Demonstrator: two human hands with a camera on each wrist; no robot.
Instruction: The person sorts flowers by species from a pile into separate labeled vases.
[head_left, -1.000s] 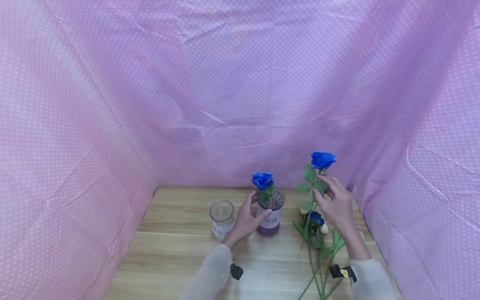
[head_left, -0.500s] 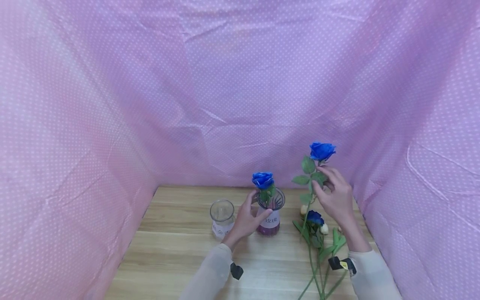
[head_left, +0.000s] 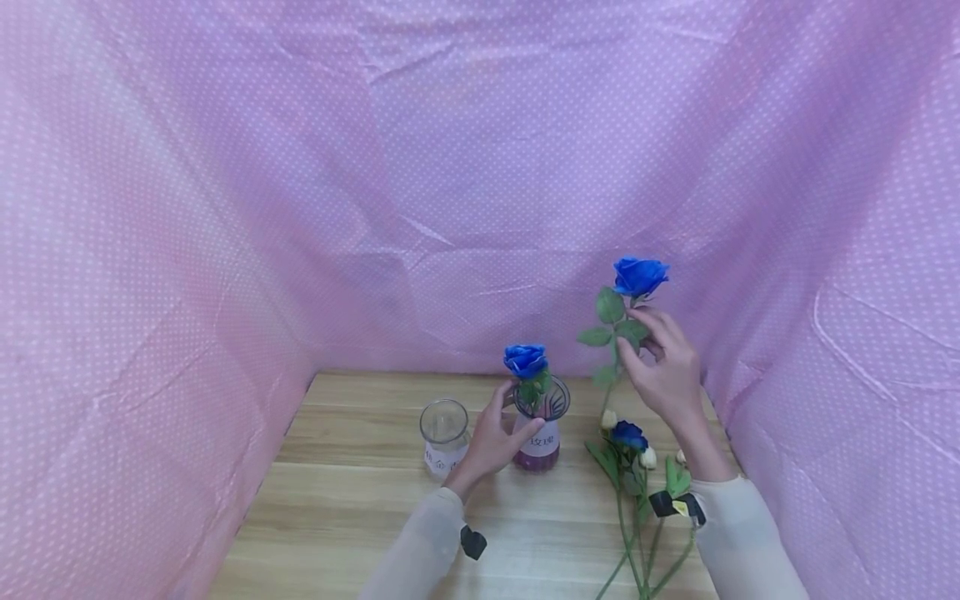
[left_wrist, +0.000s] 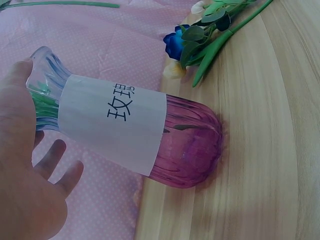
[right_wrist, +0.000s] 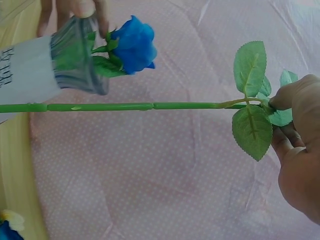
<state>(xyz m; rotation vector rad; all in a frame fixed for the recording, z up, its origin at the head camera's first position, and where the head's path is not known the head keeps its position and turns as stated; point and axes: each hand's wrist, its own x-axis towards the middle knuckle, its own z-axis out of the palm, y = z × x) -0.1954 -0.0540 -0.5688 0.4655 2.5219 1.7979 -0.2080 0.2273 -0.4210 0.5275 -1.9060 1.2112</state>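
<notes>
My left hand [head_left: 491,437] grips the flared neck of a glass vase [left_wrist: 185,142] with a pink-purple base and a white label. One blue rose [head_left: 525,361] stands in this vase, its leaves at the rim. Up to the right, my right hand [head_left: 667,367] pinches the upper stem of another blue rose [head_left: 640,277] just below its bloom. This rose is upright above the table, and its long green stem [right_wrist: 185,105] passes beside the vase in the right wrist view. Its bloom is outside that view.
A second glass vase [head_left: 444,423] with a white label stands left of my left hand. At the right of the wooden table [head_left: 337,500] lie a dark blue rose [head_left: 628,435] and several white tulips [head_left: 648,458]. Pink dotted cloth [head_left: 480,208] surrounds the table.
My right hand has lifted the blue rose higher and slightly left, away from the flowers lying on the table. The left hand and its vase have stayed in place.
</notes>
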